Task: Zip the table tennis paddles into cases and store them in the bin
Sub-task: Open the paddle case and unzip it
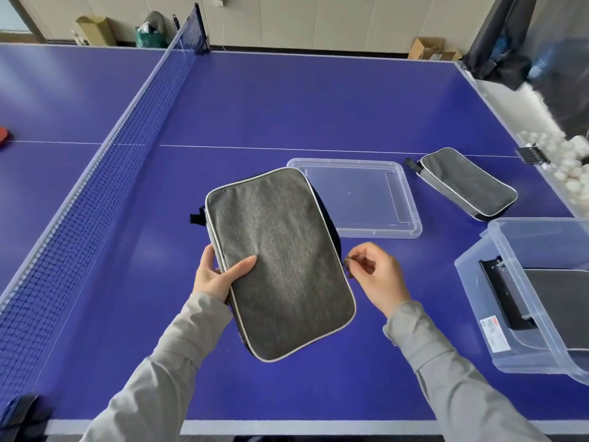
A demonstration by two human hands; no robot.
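The bin (522, 317), clear plastic, sits at the right edge of the frame on the blue tabletop (287, 106); I see one grey case (561, 301) lying inside it. Its clear lid (411, 224) lies flat at centre. A grey case in hand (280, 263) is held above the tabletop at centre frame: my left hand (220, 272) grips its left edge, thumb on top, while my right hand (379, 275) pinches the zipper pull (349, 258). A second zipped case (468, 183) lies beyond the bin.
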